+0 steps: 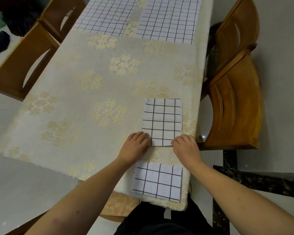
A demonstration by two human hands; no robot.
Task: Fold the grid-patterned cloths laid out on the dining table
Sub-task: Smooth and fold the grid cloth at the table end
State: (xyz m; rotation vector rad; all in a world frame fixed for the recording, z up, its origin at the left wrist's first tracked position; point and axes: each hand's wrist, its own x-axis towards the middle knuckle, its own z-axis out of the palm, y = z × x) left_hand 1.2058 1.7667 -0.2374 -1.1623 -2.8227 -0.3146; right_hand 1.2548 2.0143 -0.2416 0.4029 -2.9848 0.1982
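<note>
Near corners of the partly folded grid cloth (162, 121) are pinched by left hand (136, 145) and right hand (185, 146); edges should be aligned squarely before creasing.

Two bare forearms enter from the frame's lower edge, at about 7 and 5 o'clock, with no sleeves, watch or rings showing. The left hand (134, 146) and right hand (186, 147) are uncovered. At 6 o'clock, dark black clothing (159, 223) covers the person's lap.
</note>
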